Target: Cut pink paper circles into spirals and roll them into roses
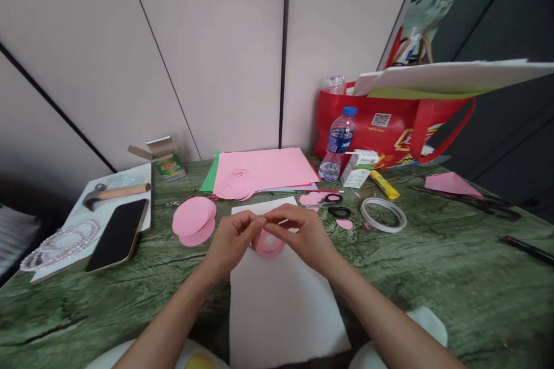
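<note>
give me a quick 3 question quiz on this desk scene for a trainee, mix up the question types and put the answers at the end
1. True or false: the bottle stands upright in front of the red bag.

2. Which thing lies closest to the phone?
A) scissors
B) hammer
C) glue stick

3. Fill the gap: the left hand and right hand meet, fingertips together, above a ____ sheet.

Key: 1. True. 2. B. 3. White.
</note>
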The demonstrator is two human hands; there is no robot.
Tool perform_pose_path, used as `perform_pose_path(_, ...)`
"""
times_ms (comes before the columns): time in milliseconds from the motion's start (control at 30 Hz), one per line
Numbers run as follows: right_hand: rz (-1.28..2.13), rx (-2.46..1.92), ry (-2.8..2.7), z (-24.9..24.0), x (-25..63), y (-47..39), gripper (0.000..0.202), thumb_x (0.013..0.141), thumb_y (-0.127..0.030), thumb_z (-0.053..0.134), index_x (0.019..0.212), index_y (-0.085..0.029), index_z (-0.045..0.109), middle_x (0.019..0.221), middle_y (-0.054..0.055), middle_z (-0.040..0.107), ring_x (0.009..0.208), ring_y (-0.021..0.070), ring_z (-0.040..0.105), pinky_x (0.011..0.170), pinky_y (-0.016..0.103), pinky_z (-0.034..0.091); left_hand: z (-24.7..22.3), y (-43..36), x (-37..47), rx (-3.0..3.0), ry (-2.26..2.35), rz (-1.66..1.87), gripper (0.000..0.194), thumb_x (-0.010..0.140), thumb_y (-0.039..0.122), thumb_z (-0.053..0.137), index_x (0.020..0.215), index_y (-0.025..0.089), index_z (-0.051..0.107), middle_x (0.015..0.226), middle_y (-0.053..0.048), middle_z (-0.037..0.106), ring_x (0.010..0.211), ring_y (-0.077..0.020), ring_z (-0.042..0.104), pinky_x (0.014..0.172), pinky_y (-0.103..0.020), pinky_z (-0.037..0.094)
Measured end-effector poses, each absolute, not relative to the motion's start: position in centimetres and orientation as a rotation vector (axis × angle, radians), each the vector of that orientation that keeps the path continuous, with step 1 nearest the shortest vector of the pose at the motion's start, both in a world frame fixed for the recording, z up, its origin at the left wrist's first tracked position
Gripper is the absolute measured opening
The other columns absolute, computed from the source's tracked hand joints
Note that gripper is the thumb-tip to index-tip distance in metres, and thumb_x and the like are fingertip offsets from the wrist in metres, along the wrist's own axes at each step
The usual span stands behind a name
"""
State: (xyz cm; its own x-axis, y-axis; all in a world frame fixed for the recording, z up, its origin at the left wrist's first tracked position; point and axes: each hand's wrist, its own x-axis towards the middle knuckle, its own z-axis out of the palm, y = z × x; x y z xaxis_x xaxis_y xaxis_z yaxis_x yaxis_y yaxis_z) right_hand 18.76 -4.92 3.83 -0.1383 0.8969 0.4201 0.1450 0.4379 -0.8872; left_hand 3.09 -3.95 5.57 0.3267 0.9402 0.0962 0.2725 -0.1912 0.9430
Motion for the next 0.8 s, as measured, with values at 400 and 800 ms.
perform_pose_path(400, 0.476, -0.891, -1.536, 3.87, 18.71, -4.97, 0.015, 0.075, -0.009, 0.058, 0.077, -0.019, 0.069, 0.082, 0.006, 0.070, 0.079, 0.0169, 0.065, 0.073, 0.030, 0.053, 5.08, -3.86, 2.96, 1.699, 1.036, 0.934, 0.022, 0.081, 0.030, 0.055, 0.090, 0.016, 0.069, 0.060, 0.001, 0.056, 0.055, -0.0094, 0.047, 0.054, -0.021, 0.039)
perform_pose_path(800, 1.068, -0.889, -1.057, 4.42, 18.93, -4.69, 0.013, 0.064, -0.028, 0.071, 0.064, -0.018, 0.063, 0.081, 0.006, 0.072, 0.065, 0.0170, 0.067, 0.065, 0.032, 0.056, 5.43, -4.05, 3.09, 1.771, 1.104, 1.017, 0.022, 0.080, 0.032, 0.055, 0.072, 0.015, 0.068, 0.058, 0.000, 0.059, 0.057, -0.0117, 0.052, 0.054, -0.021, 0.042)
